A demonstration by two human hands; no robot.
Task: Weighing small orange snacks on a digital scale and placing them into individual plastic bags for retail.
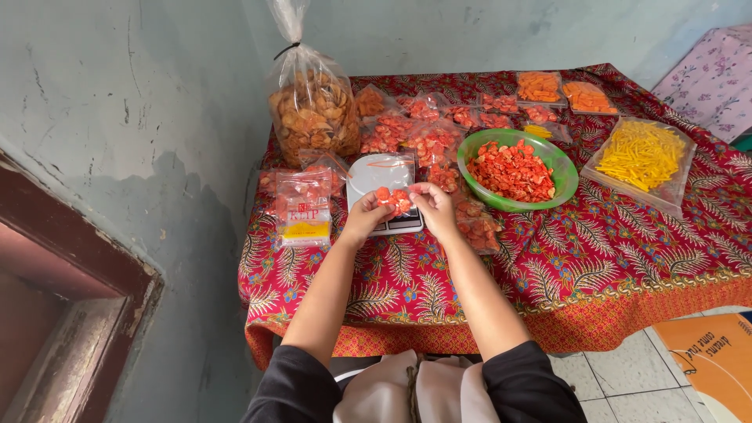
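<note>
My left hand [365,215] and my right hand [433,207] together hold a small clear bag of red-orange snack pieces [394,199] just above a white kitchen scale [376,174]. Each hand pinches one side of the bag near its top. To the right of the scale sits a green bowl [565,174] full of red snack pieces. A stack of empty clear zip bags [303,210] lies to the left of my left hand.
On the red patterned tablecloth [595,266] stand a tall tied bag of brown crackers [312,110], several filled small red snack bags [415,133], orange snack packs [539,88], and a pack of yellow sticks [641,155]. A grey wall is at left, a tiled floor below right.
</note>
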